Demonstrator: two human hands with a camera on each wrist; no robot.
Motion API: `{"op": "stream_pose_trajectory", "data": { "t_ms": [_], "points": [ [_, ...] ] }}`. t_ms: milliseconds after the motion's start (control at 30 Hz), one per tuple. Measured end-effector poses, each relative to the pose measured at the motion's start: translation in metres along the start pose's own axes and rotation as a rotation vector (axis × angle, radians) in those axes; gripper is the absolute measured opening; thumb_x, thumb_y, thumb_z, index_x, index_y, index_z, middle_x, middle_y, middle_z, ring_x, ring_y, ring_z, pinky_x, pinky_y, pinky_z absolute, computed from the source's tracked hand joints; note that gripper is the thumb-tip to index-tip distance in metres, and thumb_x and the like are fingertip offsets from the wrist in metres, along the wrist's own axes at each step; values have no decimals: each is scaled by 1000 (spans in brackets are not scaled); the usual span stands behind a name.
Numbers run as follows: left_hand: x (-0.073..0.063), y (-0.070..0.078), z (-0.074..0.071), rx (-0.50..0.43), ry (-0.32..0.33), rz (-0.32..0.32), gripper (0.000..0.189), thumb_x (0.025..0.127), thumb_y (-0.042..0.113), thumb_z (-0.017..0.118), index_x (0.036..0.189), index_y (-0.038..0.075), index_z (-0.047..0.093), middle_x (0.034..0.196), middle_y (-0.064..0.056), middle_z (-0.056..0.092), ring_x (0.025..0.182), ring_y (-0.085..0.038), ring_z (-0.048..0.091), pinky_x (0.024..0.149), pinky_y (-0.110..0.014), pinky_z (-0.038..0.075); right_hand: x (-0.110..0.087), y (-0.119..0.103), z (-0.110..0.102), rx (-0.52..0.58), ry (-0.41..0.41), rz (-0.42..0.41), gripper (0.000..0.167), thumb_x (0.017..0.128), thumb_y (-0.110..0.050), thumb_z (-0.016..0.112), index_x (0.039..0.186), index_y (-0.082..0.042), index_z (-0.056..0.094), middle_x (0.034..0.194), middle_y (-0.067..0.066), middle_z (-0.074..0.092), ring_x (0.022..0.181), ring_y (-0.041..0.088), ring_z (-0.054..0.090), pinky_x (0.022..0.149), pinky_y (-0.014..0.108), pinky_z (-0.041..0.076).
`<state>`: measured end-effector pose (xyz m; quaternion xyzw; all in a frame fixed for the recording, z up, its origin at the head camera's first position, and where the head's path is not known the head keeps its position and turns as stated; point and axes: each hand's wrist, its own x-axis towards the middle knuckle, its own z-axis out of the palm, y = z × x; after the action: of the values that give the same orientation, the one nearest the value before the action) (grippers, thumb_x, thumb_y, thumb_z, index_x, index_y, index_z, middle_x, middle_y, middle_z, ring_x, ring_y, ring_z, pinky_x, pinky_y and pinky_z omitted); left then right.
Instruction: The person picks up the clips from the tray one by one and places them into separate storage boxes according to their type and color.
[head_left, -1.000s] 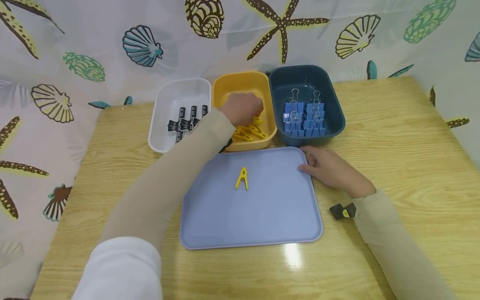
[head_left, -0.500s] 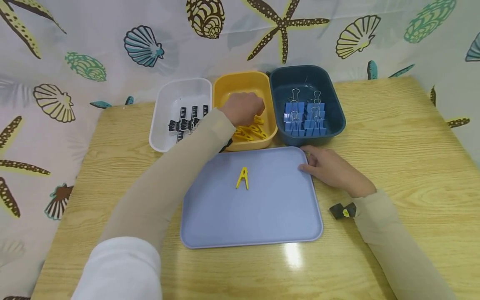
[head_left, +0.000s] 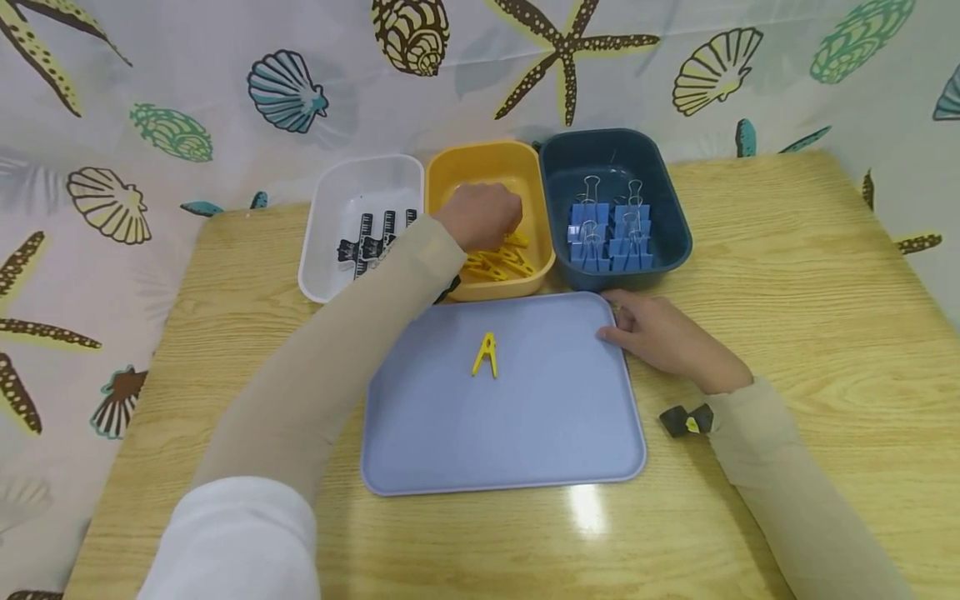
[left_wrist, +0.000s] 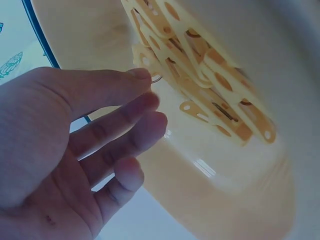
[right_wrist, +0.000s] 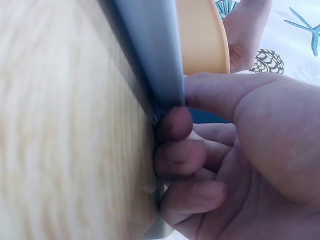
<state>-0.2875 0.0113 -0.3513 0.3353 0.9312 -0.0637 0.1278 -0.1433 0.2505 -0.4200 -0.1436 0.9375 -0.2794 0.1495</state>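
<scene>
My left hand (head_left: 482,217) reaches into the yellow bin (head_left: 519,171). In the left wrist view its thumb and index fingertip pinch a yellow clothespin (left_wrist: 144,56), partly hidden behind the thumb. Several more clothespins (left_wrist: 220,90) lie in a pile beside the fingertips. One yellow clothespin (head_left: 488,347) lies on the pale blue tray (head_left: 510,433). My right hand (head_left: 663,337) holds this tray by its far right corner. In the right wrist view the thumb (right_wrist: 212,95) is on the rim and the other fingers are curled against the outer side.
A white bin (head_left: 360,175) with black clips (head_left: 367,248) stands left of the yellow one. To its right, a dark blue bin (head_left: 671,225) holds several blue binder clips (head_left: 611,242). Wooden table (head_left: 810,275) extends on both sides, with a patterned cloth (head_left: 202,50) behind.
My left hand stays inside the yellow bin with only a slight shift to the left. The right hand, the tray and the clothespin on it have not moved.
</scene>
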Motion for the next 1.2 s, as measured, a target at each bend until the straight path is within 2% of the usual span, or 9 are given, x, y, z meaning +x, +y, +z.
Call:
{"op": "stream_pose_trajectory", "data": {
  "t_ms": [167, 333, 567, 900, 1200],
  "points": [
    [-3, 0, -2, 0, 0, -12, 26, 93, 12, 60, 119, 11, 64, 107, -4, 65, 90, -22, 56, 85, -29, 50, 0, -1, 0, -5, -3, -2, 48, 94, -21, 61, 134, 2, 48, 70, 2, 52, 61, 14, 47, 57, 28, 38],
    [-7, -1, -6, -4, -19, -15, 30, 94, 14, 60, 123, 12, 63, 119, -5, 66, 94, -22, 57, 93, -31, 50, 1, -2, 0, -12, -4, -3, 48, 94, -21, 61, 134, 2, 48, 70, 3, 53, 62, 14, 47, 58, 28, 39],
    [-11, -2, -7, -11, -19, -8, 29, 93, 14, 61, 122, 12, 63, 117, -5, 66, 93, -22, 57, 91, -31, 50, 1, -3, -1, -8, -8, -5, 48, 94, -21, 61, 134, 2, 48, 71, 3, 53, 63, 15, 48, 58, 29, 39],
    [-15, -2, -7, 5, -23, 23, 34, 92, 10, 61, 126, 13, 62, 126, -5, 64, 99, -22, 57, 97, -33, 50, 1, -1, 0, -22, -9, 7, 48, 94, -20, 60, 136, 1, 47, 72, 4, 54, 63, 17, 49, 59, 30, 41],
    [-28, -1, -9, 12, -13, 44, 35, 91, 11, 64, 126, 12, 62, 127, -6, 63, 104, -23, 57, 100, -34, 48, 0, -3, 0, -14, 0, -14, 46, 94, -20, 60, 133, 2, 49, 70, 3, 51, 62, 15, 47, 59, 29, 38]
  ]
}}
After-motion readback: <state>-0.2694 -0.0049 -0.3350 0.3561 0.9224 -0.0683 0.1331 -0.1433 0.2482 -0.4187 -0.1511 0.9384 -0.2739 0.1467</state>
